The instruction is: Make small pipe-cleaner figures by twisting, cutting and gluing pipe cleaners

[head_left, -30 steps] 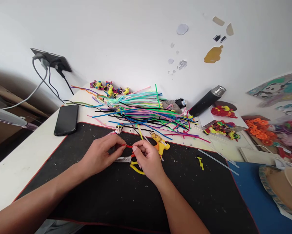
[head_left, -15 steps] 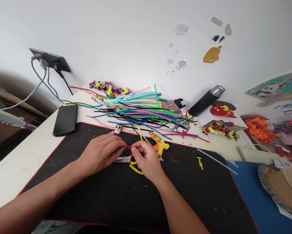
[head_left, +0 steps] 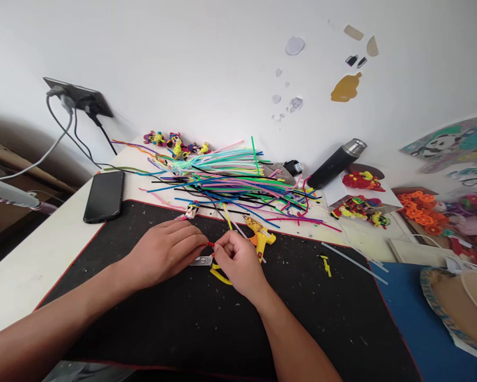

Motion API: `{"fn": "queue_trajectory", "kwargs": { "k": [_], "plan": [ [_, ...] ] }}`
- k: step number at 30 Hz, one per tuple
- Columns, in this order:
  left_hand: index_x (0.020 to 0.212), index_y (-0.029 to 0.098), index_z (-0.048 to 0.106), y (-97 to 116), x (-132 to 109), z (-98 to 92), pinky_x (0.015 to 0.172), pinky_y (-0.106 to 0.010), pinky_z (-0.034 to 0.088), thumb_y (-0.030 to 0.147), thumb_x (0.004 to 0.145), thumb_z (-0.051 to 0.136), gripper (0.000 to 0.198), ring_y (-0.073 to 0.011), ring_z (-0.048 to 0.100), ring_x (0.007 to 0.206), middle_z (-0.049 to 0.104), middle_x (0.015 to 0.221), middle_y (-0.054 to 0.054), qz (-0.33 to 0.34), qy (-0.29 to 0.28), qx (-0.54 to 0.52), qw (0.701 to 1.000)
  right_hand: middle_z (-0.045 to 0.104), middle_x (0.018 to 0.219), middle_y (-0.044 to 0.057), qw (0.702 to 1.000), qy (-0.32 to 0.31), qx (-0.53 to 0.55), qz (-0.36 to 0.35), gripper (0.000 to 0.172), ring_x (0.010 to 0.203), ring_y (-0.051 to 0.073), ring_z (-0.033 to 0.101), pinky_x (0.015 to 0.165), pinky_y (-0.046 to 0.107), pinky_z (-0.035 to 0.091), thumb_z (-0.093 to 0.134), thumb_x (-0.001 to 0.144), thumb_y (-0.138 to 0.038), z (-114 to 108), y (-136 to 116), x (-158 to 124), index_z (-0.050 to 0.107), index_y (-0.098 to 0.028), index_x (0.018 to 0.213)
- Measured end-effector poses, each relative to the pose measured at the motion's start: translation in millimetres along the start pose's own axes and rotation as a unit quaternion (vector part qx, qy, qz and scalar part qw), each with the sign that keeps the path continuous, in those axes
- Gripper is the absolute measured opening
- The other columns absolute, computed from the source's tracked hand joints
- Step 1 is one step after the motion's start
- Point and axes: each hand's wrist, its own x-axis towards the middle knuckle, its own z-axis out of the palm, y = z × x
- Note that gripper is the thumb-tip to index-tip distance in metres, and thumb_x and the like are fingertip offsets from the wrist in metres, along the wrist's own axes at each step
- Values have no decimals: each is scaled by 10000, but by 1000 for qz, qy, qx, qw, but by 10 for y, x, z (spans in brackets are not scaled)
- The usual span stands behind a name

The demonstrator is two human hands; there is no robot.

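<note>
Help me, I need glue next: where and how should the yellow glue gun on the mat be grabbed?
Probably the handle of the glue gun, which points toward the person; come from the near side with the right hand just beside it. It lies flat on the black mat, nozzle aimed away toward the pipe cleaner pile, so avoid that end.

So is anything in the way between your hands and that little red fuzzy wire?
Nothing visible is. The left hand and the right hand both pinch the red pipe cleaner directly with their fingertips. The yellow glue gun lies apart on the mat, just behind the right hand.
</note>
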Motion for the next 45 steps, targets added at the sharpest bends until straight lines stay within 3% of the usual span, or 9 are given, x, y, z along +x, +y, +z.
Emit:
{"fn": "queue_trajectory", "kwargs": {
  "k": [7, 11, 13, 15, 18, 21, 45],
  "plan": [
    [1005, 221, 719, 166, 34, -21, 803, -327, 555, 202, 1075, 519, 212, -207, 690, 811, 747, 881, -67, 0, -84, -20, 996, 443, 567, -86, 999, 37, -27, 13, 123, 520, 115, 400, 507, 255, 294, 672, 851, -280, 27, 52, 30, 593, -226, 773],
    [990, 227, 730, 112, 66, 17, 821, -312, 557, 276, 1073, 536, 217, -193, 707, 812, 777, 896, -46, -104, -37, -78, 991, 452, 567, -84, 998, 44, 34, -2, 159, 499, 111, 394, 495, 251, 305, 670, 903, -345, 19, 58, 36, 612, -226, 816],
    [958, 223, 729, 73, 82, 31, 760, -287, 551, 368, 1048, 583, 224, -182, 700, 769, 776, 872, -30, -222, -5, -145, 964, 473, 578, -78, 997, 32, 75, -13, 203, 468, 104, 390, 470, 249, 300, 655, 947, -407, 15, 52, 32, 632, -224, 862],
    [905, 213, 715, 50, 98, 37, 683, -266, 532, 475, 1003, 631, 292, -176, 677, 720, 751, 813, -19, -345, 14, -233, 909, 487, 584, -74, 994, 23, 102, -23, 242, 446, 97, 387, 449, 245, 300, 649, 970, -453, 13, 44, 27, 647, -220, 903],
    [829, 202, 682, 53, 119, 45, 646, -265, 515, 598, 936, 675, 410, -172, 639, 674, 701, 737, -11, -439, 19, -352, 827, 494, 576, -75, 993, 22, 116, -27, 271, 434, 94, 394, 433, 236, 306, 672, 964, -484, 11, 33, 24, 658, -214, 957],
    [797, 198, 668, 88, 131, 59, 647, -271, 509, 643, 902, 698, 458, -163, 609, 650, 677, 714, -6, -458, 12, -396, 796, 501, 575, -75, 993, 27, 113, -21, 290, 440, 96, 409, 427, 228, 310, 690, 952, -498, 11, 28, 27, 659, -212, 991],
    [770, 203, 636, 230, 146, 181, 577, -253, 469, 633, 894, 689, 450, -144, 545, 588, 636, 654, 14, -476, 10, -428, 768, 486, 572, -69, 995, 53, 78, -41, 248, 455, 111, 397, 442, 246, 315, 665, 955, -472, 31, 22, 12, 639, -227, 928]
  ]
}}
